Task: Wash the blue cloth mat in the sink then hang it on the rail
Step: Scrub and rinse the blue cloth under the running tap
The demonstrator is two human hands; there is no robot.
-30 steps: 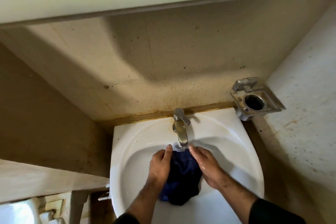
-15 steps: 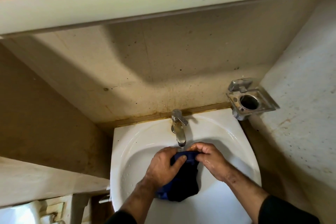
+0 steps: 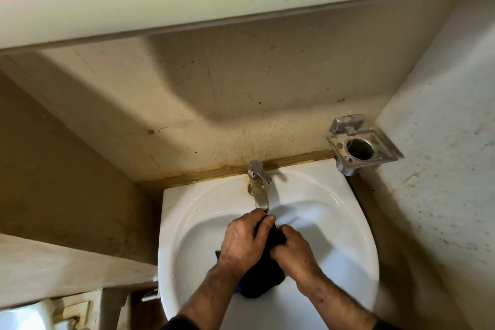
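The blue cloth mat is bunched up dark and wet in the bowl of the white sink, just below the spout of the metal tap. My left hand grips the top of the bundle with its fingers curled round it. My right hand grips the cloth from the right side, pressed close against the left hand. Most of the cloth is hidden under both hands; only its lower end shows between my wrists. No rail is in view.
A metal holder with a round hole juts from the wall at the sink's back right. A pale cabinet overhangs the wall above. A ledge runs to the left of the sink.
My hands have closed together over the cloth, from flat on either side of it to gripping and bunching it. The visible part of the cloth has shrunk.
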